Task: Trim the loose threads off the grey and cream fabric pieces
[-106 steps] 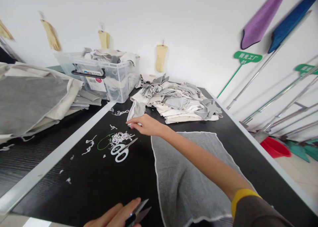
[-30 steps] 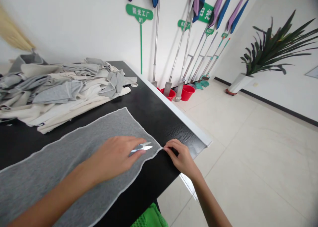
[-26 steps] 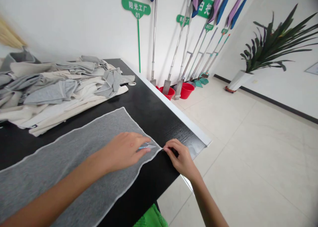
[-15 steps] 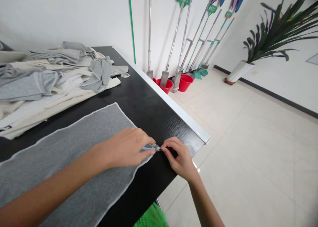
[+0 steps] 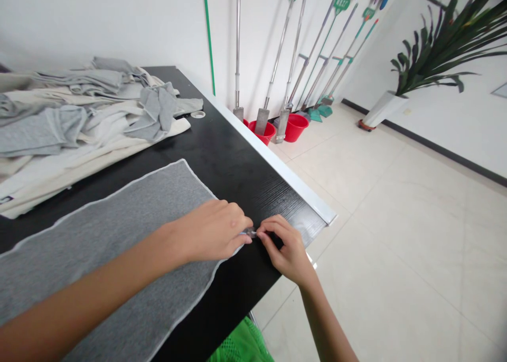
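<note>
A grey cloth (image 5: 119, 240) with a white stitched edge lies flat on the black table (image 5: 233, 167). My left hand (image 5: 212, 230) rests on the cloth's right corner, fingers curled around small thread snips (image 5: 249, 232) whose metal tip just shows. My right hand (image 5: 283, 246) sits on the table beside that corner, its thumb and forefinger pinched on something too small to make out, right at the snips' tip. The two hands nearly touch.
A heap of grey and cream cloths (image 5: 79, 119) fills the far left of the table. Mop poles (image 5: 273, 61) lean on the wall over red buckets (image 5: 295, 127). A potted plant (image 5: 431, 50) stands at the right. A green mesh item (image 5: 241, 346) shows below the table edge.
The view swung from the table's left side to its right corner. My left hand slid the snips toward the cloth corner and closed over them; my right hand stayed pinched there.
</note>
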A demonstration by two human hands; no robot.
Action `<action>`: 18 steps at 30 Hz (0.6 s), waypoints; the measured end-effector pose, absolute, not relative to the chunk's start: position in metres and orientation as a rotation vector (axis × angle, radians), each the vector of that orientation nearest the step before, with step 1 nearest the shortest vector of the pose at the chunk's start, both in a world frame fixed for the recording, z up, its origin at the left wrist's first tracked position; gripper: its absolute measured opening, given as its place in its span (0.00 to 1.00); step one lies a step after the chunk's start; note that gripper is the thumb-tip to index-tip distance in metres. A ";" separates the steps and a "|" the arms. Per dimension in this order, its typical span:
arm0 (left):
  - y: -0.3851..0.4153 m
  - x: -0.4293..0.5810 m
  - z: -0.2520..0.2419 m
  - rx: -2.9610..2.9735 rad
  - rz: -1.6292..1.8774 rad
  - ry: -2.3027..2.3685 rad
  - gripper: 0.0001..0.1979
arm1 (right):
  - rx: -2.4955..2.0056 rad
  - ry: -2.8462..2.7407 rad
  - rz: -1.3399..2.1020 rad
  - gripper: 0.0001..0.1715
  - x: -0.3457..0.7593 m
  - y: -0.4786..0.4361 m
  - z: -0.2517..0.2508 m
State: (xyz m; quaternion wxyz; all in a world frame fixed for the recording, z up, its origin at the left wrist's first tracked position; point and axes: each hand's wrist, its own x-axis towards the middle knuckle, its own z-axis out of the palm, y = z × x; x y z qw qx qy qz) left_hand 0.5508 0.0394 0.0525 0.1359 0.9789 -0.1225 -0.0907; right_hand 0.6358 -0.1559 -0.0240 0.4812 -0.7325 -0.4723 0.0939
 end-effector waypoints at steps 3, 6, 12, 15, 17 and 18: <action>0.038 0.552 0.053 2.854 -0.266 -0.395 0.11 | -1.792 -1.146 0.230 0.05 0.635 -0.156 -0.024; 0.037 0.551 0.053 2.874 -0.275 -0.420 0.11 | -1.794 -1.143 0.224 0.05 0.635 -0.156 -0.024; 0.038 0.550 0.054 2.895 -0.271 -0.432 0.12 | -1.789 -1.144 0.221 0.04 0.635 -0.156 -0.025; 0.037 0.551 0.052 2.887 -0.263 -0.449 0.11 | -1.794 -1.138 0.220 0.05 0.635 -0.156 -0.025; 0.037 0.552 0.051 2.869 -0.247 -0.452 0.11 | -1.795 -1.133 0.216 0.05 0.635 -0.155 -0.025; 0.037 0.553 0.050 2.859 -0.244 -0.452 0.11 | -1.794 -1.131 0.214 0.05 0.635 -0.156 -0.025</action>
